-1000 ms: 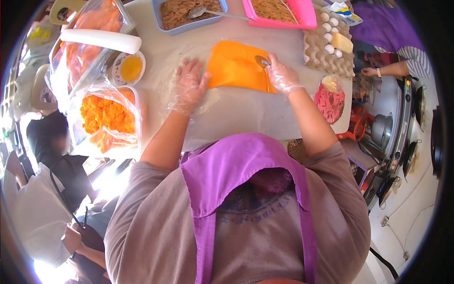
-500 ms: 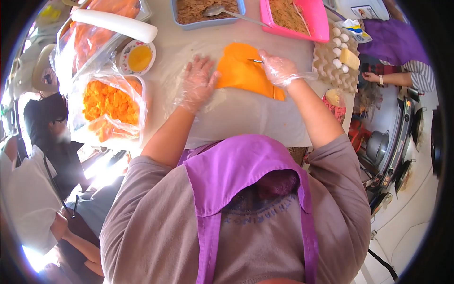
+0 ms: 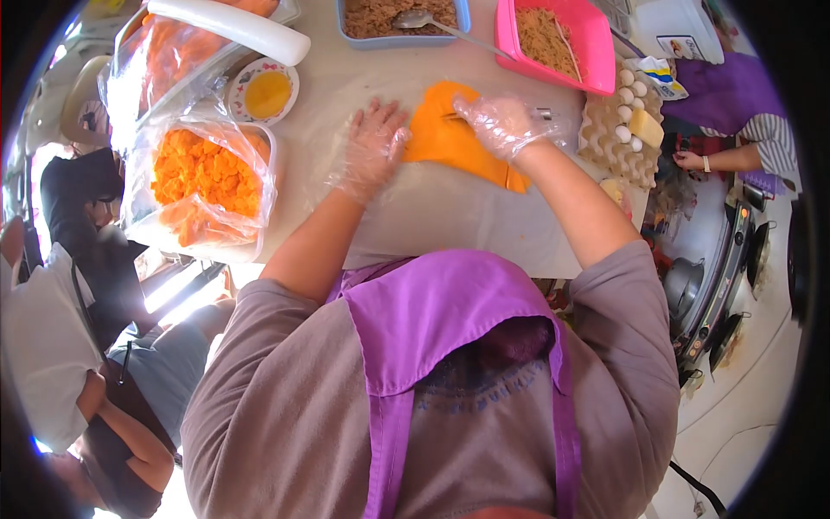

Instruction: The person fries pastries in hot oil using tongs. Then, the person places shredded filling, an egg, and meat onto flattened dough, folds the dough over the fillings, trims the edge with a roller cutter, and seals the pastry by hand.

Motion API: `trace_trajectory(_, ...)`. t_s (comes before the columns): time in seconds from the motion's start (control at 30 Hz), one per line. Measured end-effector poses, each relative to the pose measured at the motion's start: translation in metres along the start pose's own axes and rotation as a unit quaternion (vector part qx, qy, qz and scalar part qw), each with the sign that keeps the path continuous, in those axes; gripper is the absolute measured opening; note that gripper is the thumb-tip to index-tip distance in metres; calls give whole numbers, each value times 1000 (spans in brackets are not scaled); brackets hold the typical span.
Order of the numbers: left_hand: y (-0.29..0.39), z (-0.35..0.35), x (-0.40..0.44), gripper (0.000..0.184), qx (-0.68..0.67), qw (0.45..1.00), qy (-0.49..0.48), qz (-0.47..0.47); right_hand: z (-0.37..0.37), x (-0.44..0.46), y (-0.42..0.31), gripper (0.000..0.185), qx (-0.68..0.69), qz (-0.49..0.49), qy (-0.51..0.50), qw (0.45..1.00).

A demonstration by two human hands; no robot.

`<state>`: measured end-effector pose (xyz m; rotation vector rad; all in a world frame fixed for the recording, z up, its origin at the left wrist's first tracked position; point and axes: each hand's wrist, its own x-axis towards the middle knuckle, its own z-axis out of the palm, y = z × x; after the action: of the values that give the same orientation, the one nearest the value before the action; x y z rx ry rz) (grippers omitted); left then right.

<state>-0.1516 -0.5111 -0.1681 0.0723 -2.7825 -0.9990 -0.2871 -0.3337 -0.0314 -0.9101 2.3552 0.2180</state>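
A flat orange sheet of what looks like dough (image 3: 462,143) lies on the plastic-covered table in front of me. My left hand (image 3: 373,151), in a clear plastic glove, rests flat with its fingers apart at the sheet's left edge. My right hand (image 3: 508,123), gloved the same way, is closed on a slim metal utensil (image 3: 545,113) over the sheet's right part. One end of the utensil pokes out behind this hand and its tip is near the sheet's surface. Most of it is hidden, so its exact kind cannot be made out.
A clear container of orange crumbly mash (image 3: 207,177) and a plate with yellow liquid (image 3: 266,93) stand left. Behind are a blue tub (image 3: 406,35) with a spoon (image 3: 413,19) and a pink tub (image 3: 596,60). An egg tray (image 3: 596,138) sits right. Other people are on both sides.
My right hand has shifted left relative to the sheet, and the utensil's rear end now shows behind it. My left hand stays at the sheet's left edge. The view has shifted slightly.
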Motion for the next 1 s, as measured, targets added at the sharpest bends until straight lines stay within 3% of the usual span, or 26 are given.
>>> trace_trajectory(0.1,-2,2,-2,39,-26,1000,14,3,9,6,-3,33,162,65,12,985)
trace_trajectory(0.2,-3,2,-2,38,-11,1000,8,4,31,19,5,30,-3,-122,133,984)
trace_trajectory(0.3,-4,4,-1,37,-6,1000,7,6,24,22,1,28,19,-115,87,989)
trace_trajectory(0.5,-3,3,-2,40,-2,1000,12,11,11,19,-10,34,-68,-171,75,980)
trace_trajectory(0.6,-4,3,-2,39,-2,1000,16,16,15,19,-20,34,60,-79,62,993)
trace_trajectory(0.7,-4,3,-1,38,2,1000,17,18,7,15,-27,33,-30,-153,60,986)
trace_trajectory(0.77,-2,2,-1,38,-4,1000,16,15,11,9,-35,14,-127,-177,112,970)
trace_trajectory(0.83,-2,2,-2,38,-9,1000,19,15,18,7,-39,9,-192,-214,147,946)
trace_trajectory(1.0,-7,8,-2,35,-12,999,30,21,33,6,-51,11,-199,-319,141,916)
